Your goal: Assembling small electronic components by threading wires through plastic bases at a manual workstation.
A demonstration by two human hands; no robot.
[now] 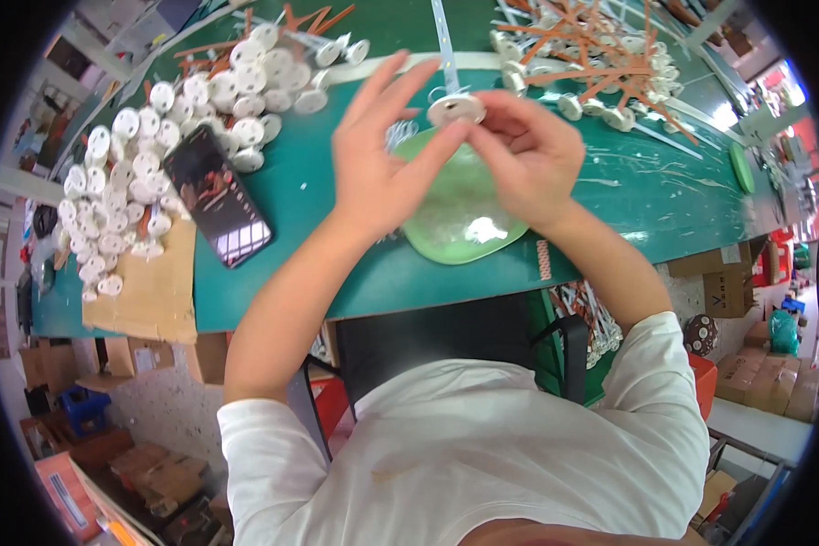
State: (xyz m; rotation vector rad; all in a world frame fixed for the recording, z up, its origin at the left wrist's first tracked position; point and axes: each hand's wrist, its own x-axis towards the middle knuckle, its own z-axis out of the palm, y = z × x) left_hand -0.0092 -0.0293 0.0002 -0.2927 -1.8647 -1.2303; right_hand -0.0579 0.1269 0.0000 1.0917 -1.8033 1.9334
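Note:
Above the green tray (450, 253), my right hand (537, 164) pinches a white round disc (455, 110) by its right edge, between thumb and fingers. A narrow pale strip (445, 45) with small yellowish spots rises from the disc's far side. Thin wire shows where the two meet. My left hand (373, 159) is on the disc's left, its fingers stretched up and apart. Its thumb reaches the disc's near edge; whether it touches the disc or the right thumb I cannot tell. Some thin pale wires (400, 136) lie behind the left hand, partly hidden.
A big heap of white discs (118, 173) covers the left side, partly over cardboard (141, 296). A phone (217, 196) leans there. More discs with brown strips (601, 68) are piled at far right. A small patterned strip (543, 260) lies by the tray. A chair armrest (571, 355) stands below the table edge.

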